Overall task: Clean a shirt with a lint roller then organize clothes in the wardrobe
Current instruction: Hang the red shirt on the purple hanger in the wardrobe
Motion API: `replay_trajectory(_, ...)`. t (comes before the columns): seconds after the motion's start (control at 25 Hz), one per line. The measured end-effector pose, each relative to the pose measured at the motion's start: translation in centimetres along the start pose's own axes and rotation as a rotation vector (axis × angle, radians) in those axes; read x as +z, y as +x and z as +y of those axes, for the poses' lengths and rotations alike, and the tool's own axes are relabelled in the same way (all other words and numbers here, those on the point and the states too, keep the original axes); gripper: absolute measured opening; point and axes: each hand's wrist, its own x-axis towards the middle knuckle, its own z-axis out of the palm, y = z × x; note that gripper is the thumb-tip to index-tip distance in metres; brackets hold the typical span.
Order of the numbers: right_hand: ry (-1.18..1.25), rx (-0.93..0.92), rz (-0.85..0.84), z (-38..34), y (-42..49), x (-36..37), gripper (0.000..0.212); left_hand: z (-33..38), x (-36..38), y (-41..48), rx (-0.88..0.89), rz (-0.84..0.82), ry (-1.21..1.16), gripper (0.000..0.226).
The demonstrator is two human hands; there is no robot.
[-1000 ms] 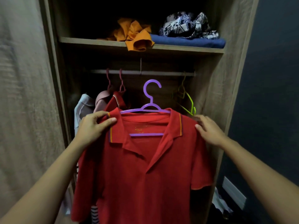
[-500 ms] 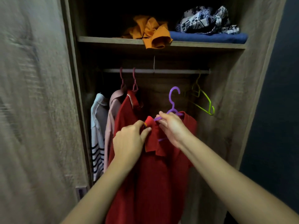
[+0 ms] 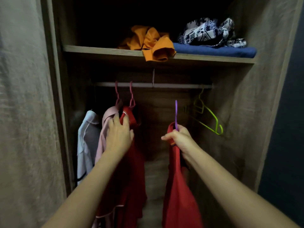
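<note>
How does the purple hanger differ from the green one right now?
The purple hanger carries the red shirt; the green hanger is bare. The purple one is gripped by the right hand, hook below the rail; the green one hangs on the rail near its right end. Both are thin coloured hangers.

- The red shirt (image 3: 179, 195) hangs edge-on from a purple hanger (image 3: 176, 112), which the right hand (image 3: 181, 139) grips at the neck together with the collar (hook upright, below the rail (image 3: 172, 86), not on it).
- A white top (image 3: 87, 137), a pink top (image 3: 105, 122) and a second red garment (image 3: 131, 162) hang at the rail's left end, with the left hand (image 3: 119, 135) touching them.
</note>
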Motion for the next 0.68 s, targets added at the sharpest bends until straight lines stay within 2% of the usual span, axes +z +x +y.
replay_trajectory(0.08,-0.048,0.013,0.008,0.3,1.9,-0.1,0.033,-0.5,1.7,0.8,-0.071,-0.106,-0.012,0.072)
replay_trajectory(0.16,-0.042,0.023,-0.004,0.6,4.3,-0.3,0.032,0.1,2.9,1.9,-0.103,-0.127,-0.127,0.069)
replay_trajectory(0.32,-0.066,-0.025,-0.057,-0.3,8.7,0.1,0.023,2.7,4.4,2.6,0.019,-0.116,-0.157,0.062)
replay_trajectory(0.68,-0.156,-0.095,-0.087,-4.6,17.1,2.2,0.013,0.7,3.8,3.4,0.096,-0.152,-0.236,0.064)
